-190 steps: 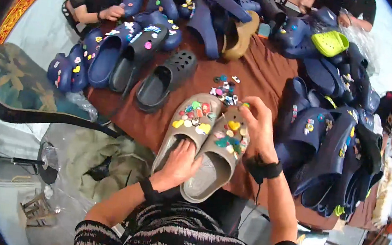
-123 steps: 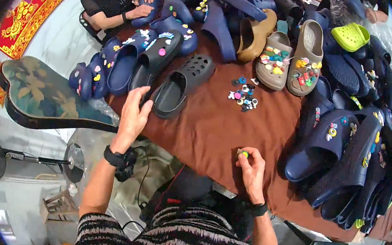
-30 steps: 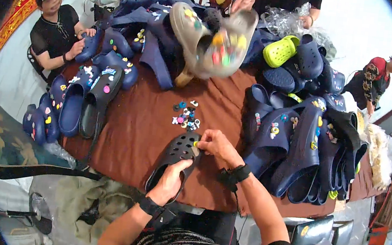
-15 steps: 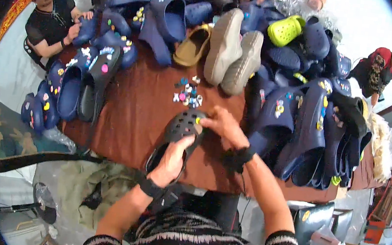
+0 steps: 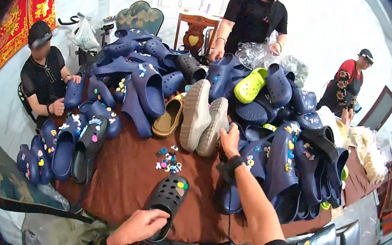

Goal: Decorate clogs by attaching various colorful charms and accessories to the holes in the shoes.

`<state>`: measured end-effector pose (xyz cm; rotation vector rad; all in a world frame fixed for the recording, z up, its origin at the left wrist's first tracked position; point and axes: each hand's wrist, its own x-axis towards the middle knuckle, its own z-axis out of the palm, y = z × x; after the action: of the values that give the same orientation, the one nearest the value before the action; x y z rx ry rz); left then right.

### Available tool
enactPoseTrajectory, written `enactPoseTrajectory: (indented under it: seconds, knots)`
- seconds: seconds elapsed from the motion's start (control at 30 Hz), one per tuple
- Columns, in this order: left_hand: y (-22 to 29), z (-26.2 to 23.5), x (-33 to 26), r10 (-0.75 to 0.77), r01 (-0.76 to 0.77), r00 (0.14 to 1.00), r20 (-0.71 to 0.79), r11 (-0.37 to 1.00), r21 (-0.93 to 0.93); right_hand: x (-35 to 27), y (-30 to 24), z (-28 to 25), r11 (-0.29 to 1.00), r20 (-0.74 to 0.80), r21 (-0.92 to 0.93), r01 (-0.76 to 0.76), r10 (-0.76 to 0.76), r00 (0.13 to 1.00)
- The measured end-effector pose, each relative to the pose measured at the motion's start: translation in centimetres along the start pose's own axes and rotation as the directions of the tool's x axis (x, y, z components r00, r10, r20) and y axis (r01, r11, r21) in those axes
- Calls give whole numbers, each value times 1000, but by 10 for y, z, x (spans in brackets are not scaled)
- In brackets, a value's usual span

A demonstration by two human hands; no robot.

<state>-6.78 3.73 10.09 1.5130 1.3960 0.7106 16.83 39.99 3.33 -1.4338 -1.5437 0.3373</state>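
My left hand [image 5: 143, 224] grips a black clog [image 5: 167, 193] by the edge of its foot opening, near the front of the table. The clog stands toe away from me, with a yellow and green charm [image 5: 182, 185] on the right of its holed upper. Beyond its toe lies a small heap of loose shoe charms [image 5: 169, 161], white, blue and black. My right hand [image 5: 230, 142] is stretched out, fingers apart, beside a beige thick-soled clog [image 5: 213, 128]; whether it touches the clog is hard to tell. A second beige clog [image 5: 196, 115] leans next to it.
Navy clogs [image 5: 147, 90] with charms are piled on the brown-covered table [image 5: 117, 176], more at right [image 5: 283, 161]. A lime clog [image 5: 251, 85] and a tan clog [image 5: 168, 116] lie among them. Co-workers stand or sit at left [image 5: 44, 71], far side [image 5: 254, 18] and right [image 5: 347, 86].
My right hand has left the black clog's upper and reached forward to the beige clogs. My left hand keeps hold of the black clog. The view has tilted up, showing the far-side person.
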Motion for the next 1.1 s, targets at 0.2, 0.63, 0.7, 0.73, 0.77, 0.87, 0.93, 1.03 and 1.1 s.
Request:
enactPoseTrajectory:
  seconds: [0.2,0.63,0.7,0.73,0.77,0.87,0.93,1.03,1.1]
  knots:
    - [13,-53,88,297,-272,944,-140,946,175,46,13,1,995,123,65,-76,67,990]
    - [-36,-35,336,112,-124,972,-205,991,-49,89,55,27,999,298,-31,9,1,954]
    - [-37,-35,330,60,-106,967,-248,978,-177,85,39,40,999,347,27,41,-48,937]
    - [-40,-30,339,74,-124,949,-308,982,-145,87,41,37,1000,358,8,0,-2,934]
    - [-43,-26,348,88,-139,925,-370,984,-114,92,41,34,1000,343,-19,-19,24,939]
    - [-26,-16,352,119,-169,929,-350,979,-117,106,56,9,995,474,20,-94,74,877]
    - [-34,-23,345,74,-133,912,-404,984,-120,94,42,11,982,509,113,-148,71,858]
    - [-42,-33,346,45,-162,889,-457,962,-220,86,21,7,974,520,134,-185,90,849]
    - [-31,-53,336,40,-173,930,-365,925,-339,83,5,-5,998,506,38,-42,17,862]
